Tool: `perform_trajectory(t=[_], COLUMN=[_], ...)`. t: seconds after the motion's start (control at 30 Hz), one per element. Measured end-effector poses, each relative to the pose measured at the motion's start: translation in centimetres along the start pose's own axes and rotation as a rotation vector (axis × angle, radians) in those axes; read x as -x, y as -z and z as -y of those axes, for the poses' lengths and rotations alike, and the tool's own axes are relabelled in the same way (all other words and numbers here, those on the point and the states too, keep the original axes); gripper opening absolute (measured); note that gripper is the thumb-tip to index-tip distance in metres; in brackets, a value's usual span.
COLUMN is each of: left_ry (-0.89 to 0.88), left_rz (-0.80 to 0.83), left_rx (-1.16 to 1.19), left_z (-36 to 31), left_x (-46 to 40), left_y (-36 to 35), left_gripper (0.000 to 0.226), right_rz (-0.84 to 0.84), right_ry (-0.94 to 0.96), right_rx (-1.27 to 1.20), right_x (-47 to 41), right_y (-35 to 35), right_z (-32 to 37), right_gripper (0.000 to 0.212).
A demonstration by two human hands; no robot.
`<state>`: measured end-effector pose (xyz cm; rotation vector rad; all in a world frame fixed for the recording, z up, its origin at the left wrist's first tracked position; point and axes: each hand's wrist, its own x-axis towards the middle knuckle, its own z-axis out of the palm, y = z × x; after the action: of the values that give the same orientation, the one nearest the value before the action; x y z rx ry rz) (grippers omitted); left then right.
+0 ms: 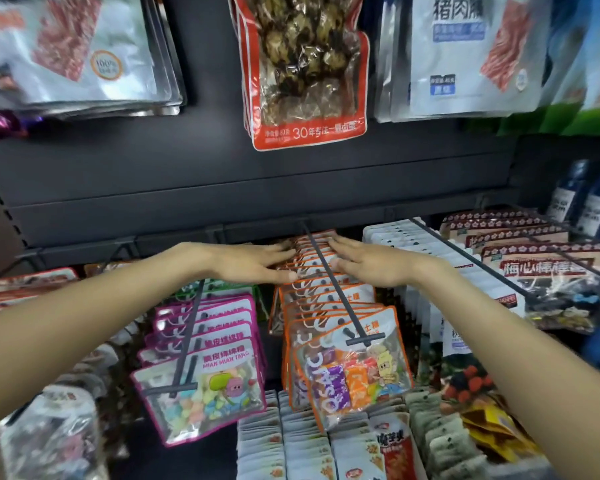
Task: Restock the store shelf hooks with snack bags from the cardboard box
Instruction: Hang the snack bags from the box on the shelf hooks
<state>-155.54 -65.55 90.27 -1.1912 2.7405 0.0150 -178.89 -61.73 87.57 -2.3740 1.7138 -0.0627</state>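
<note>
Both hands flat on the orange bags (326,306), deep on the centre hook (333,282) of a packed snack rack: left hand (257,263) just left of the hook, right hand (368,265) just right of it, fingers straight and pressed to the bag tops, gripping nothing. Bags strung in a dense row along the hook, front one hanging at the tip with loose wrapped sweets behind a clear window. Pink bags (201,368) on the next hook to the left; white packs (413,251) to the right; a red pouch (305,71) hanging above. Cardboard box out of sight. Likely light, soft-sided and slick film, apt to slide over each other and to crumple if squeezed at the belly; stiffest at the sealed header round the punched hole, so best pinched there, thumb and finger either side of the hook. Hard to tell, with the fingertips blurred at the far end, whether the row is being pushed back or merely squared.
</note>
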Motion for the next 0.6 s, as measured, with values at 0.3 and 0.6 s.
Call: perform_trajectory(t=[0.3, 0.6], left_ry=[-0.157, -0.041], left_rz=[-0.274, -0.298], left_rx=[0.132, 0.135], left_z=[-1.4, -2.3], left_x=[2.3, 1.5], left_y=[1.1, 0.3], left_gripper=[0.026, 0.008], right_rz=[-0.481, -0.468], right_ry=[0.116, 0.294], right_rx=[-0.135, -0.291], right_x=[4.4, 10.1], right_y=[0.9, -2.1], right_z=[0.5, 1.3], right_gripper=[0.027, 0.023])
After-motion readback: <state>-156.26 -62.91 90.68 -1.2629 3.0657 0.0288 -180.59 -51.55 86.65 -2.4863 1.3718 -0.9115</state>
